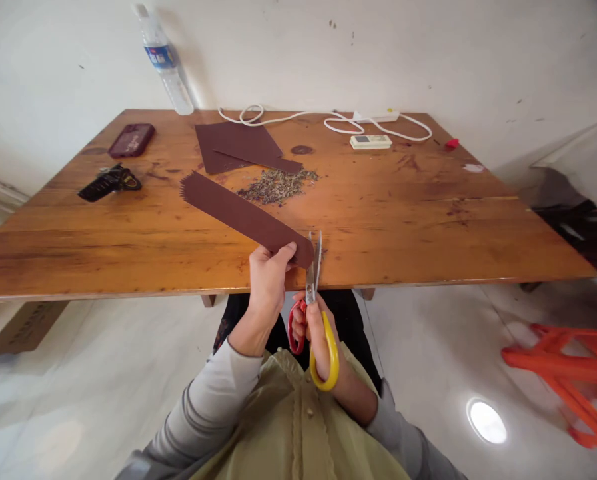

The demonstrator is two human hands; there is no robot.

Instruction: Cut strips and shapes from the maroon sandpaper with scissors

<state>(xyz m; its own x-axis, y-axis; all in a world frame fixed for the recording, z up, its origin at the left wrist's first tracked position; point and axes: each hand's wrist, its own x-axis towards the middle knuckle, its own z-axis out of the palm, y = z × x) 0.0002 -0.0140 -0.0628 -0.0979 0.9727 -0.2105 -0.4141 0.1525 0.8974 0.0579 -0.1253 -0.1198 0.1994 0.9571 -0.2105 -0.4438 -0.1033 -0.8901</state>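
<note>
My left hand (pixel 269 283) pinches a long dark red-brown strip (pixel 238 213), thumb on top, close to its right end. That strip looks like paper or thin card; its far left end is cut into a fine fringe. In my right hand (pixel 318 327) is a pair of scissors (pixel 315 273) with one red and one yellow handle loop. The blades point away from me and stand a little apart, at the strip's right end. Behind the strip lies a heap of small dark shreds (pixel 278 185). A larger sheet (pixel 238 143) of the same colour rests farther back, with a narrow piece (pixel 258 160) over it.
On the wooden table (pixel 403 227) are a phone (pixel 131 140), a black hair clip-like object (pixel 109 182), a plastic bottle (pixel 166 63), a white power strip (pixel 376 117) with its cord, and a small white device (pixel 371 142). An orange stool (pixel 568 367) stands at the right.
</note>
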